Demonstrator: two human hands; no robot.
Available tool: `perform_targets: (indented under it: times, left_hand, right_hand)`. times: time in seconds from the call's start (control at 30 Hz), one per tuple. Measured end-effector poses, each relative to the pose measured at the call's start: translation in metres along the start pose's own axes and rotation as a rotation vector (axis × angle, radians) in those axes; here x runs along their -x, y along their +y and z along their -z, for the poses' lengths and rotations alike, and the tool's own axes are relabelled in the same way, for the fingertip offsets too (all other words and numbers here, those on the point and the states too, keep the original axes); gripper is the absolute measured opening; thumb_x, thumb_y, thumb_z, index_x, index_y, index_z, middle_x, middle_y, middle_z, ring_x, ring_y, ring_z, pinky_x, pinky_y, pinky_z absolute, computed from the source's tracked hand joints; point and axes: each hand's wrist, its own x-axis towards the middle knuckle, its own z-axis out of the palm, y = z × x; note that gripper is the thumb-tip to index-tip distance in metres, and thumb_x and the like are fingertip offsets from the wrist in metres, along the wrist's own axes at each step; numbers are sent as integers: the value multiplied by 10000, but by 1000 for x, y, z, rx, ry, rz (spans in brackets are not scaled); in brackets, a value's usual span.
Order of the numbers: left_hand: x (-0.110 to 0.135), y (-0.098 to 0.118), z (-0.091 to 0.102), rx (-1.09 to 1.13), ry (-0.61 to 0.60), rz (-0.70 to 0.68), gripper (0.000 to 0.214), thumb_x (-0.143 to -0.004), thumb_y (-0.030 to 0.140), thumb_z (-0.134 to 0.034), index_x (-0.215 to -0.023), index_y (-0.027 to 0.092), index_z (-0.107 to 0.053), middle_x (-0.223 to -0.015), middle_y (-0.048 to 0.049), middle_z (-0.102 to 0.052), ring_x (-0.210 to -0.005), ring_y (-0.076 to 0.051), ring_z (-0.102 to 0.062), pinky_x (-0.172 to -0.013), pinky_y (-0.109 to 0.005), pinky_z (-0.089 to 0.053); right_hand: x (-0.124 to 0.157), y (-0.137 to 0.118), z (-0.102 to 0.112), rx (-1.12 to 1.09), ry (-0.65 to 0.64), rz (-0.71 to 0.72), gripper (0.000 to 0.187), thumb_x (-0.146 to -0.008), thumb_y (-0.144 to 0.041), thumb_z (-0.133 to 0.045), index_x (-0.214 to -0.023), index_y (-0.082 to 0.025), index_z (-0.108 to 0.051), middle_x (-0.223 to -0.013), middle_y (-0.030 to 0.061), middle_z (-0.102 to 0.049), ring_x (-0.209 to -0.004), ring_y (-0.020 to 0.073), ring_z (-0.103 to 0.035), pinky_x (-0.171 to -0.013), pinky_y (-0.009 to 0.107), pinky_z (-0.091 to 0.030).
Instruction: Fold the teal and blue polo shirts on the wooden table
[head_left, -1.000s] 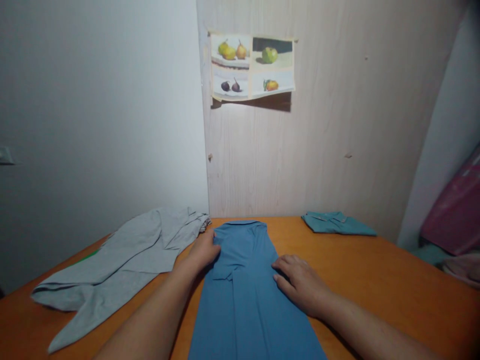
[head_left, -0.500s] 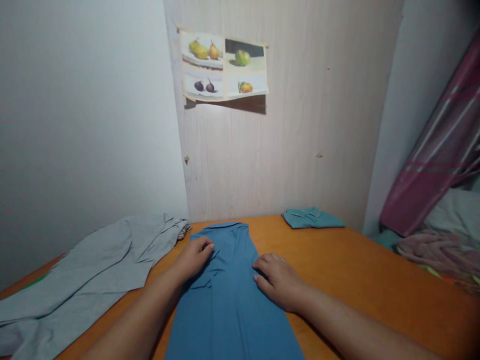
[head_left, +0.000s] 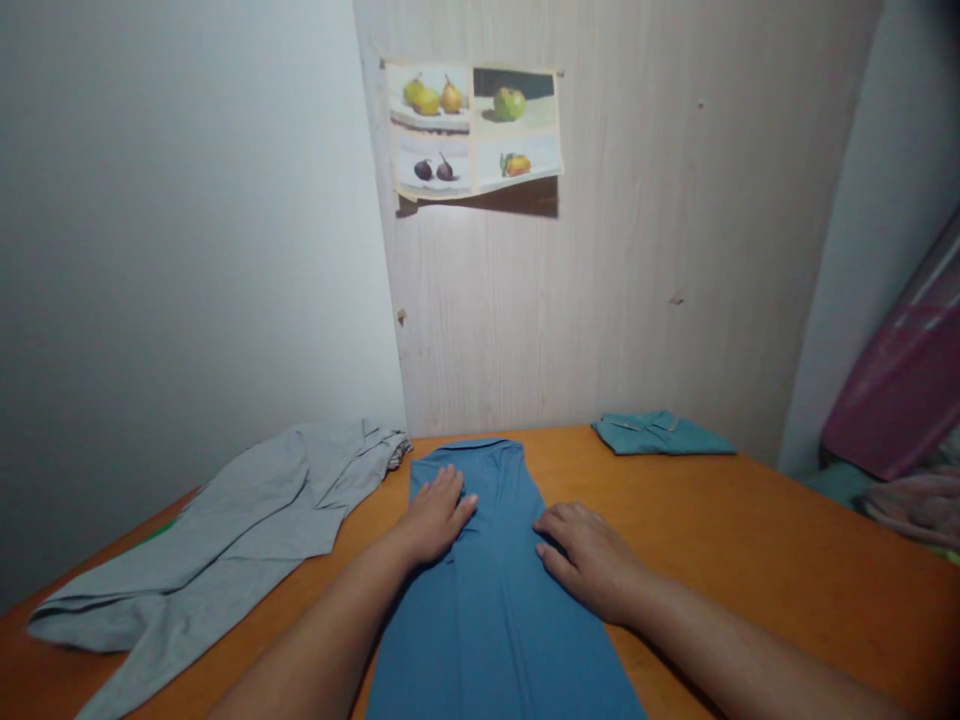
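Observation:
A blue shirt (head_left: 499, 620) lies lengthwise in front of me, folded into a long strip, its collar end toward the wall. My left hand (head_left: 437, 517) rests flat on its upper left part, fingers spread over the cloth, hiding some small creases. At the strip's right edge, my right hand (head_left: 589, 558) touches the cloth with its fingertips. Those fingers are slightly bent and apart, and the hand holds nothing.
Left of the shirt, a grey garment (head_left: 247, 530) is spread over the orange table (head_left: 712, 560). A folded teal garment (head_left: 660, 433) sits at the back right. Fruit pictures (head_left: 474, 130) hang on the wall. A pink curtain (head_left: 892, 400) and heaped cloth (head_left: 915, 505) are far right.
My left hand has gone from curled fingers to lying flat and spread on the shirt. My right hand stays at the right edge. The view has turned a little to the left.

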Motion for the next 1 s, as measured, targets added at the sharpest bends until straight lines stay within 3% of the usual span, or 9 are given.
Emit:
perform_targets:
  times: [0.1,0.83,1.0]
  left_hand:
    - [3,7,-7,-73,-151,1,880,-934,720,-222,-1552,98,-291,-1628,-176,-169,-1520,-316,-107,-1207,-529,-142]
    - [5,8,-6,-91,-124,-9,896,-909,763,-196,-1559,154,-297,-1635,-141,-177,-1521,-310,-133,-1199,-526,-154]
    - [6,8,-9,-100,-110,-3,879,-911,758,-192,-1560,175,-299,-1635,-132,-193,-1521,-308,-135,-1199,-524,-149]
  right_hand:
    - [0,0,0,4,-2,1,348,-966,-400,-476,-1211,-229,-655,-1125,91,-655,-1061,257,-555,-931,385,-397]
    - [0,-7,10,88,-50,20,357,-981,-409,-447,-1183,-220,-672,-1159,112,-675,-1111,278,-578,-991,426,-359]
    - [2,-13,9,48,-27,-4,429,-992,-459,-420,-1262,-208,-641,-1269,129,-652,-1193,288,-564,-1095,481,-306]
